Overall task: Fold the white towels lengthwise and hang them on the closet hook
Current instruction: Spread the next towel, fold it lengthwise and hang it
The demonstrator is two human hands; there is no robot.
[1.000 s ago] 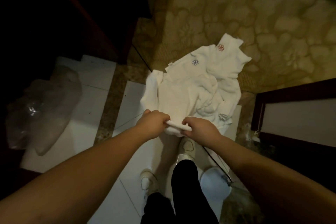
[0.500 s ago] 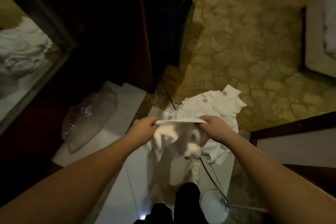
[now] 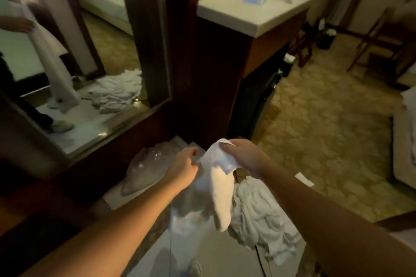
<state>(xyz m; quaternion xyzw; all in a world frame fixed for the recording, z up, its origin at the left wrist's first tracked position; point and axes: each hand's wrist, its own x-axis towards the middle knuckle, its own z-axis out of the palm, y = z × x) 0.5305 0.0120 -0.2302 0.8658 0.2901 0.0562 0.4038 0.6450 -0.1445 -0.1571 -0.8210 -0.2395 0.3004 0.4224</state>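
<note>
both hands, left [image 3: 183, 167] and right [image 3: 244, 156], pinch a hanging white towel [image 3: 221, 189].

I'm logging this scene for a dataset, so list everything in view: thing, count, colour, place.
held towel: one, white, hanging between both hands
towel pile: one heap, white, on the floor tiles to the right of the held towel
plastic bag: one, clear, on the floor by the mirror frame
mirror: one, dark wood frame, left wall
counter: one, cream top on dark wood, centre back
paper scrap: one, white, on the patterned carpet
shoe: one visible, pale, bottom edge
left hand: gripping the towel's left edge
right hand: pinching the towel's top corner
</note>
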